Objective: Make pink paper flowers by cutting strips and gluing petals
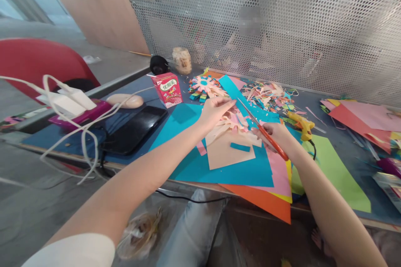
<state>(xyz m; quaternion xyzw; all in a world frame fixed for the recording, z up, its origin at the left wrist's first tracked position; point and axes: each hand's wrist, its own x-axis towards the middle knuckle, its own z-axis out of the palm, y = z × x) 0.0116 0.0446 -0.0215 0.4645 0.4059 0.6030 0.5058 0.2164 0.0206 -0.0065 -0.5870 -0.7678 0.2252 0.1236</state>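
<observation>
My right hand (277, 135) is closed around scissors (272, 142) with orange handles. Their blades point up and left toward a blue paper strip (231, 87). My left hand (216, 112) pinches this strip near the blade tips, thumb and fingers together. Below my hands, cut pale peach and pink paper pieces (232, 127) lie over a peach sheet (219, 156) with a small blue piece (240, 147) on it. Under that is a large blue sheet (194, 171). Just right of my right hand is a yellow glue gun (300, 124).
Paper scraps (269, 94) and layered paper flowers (203, 85) lie at the back, before a perforated metal panel (282, 21). Leftward are a pink drink carton (169, 91), a black phone (138, 129), a computer mouse (127, 100) and white cables (86, 133). A green sheet (338, 175) lies right.
</observation>
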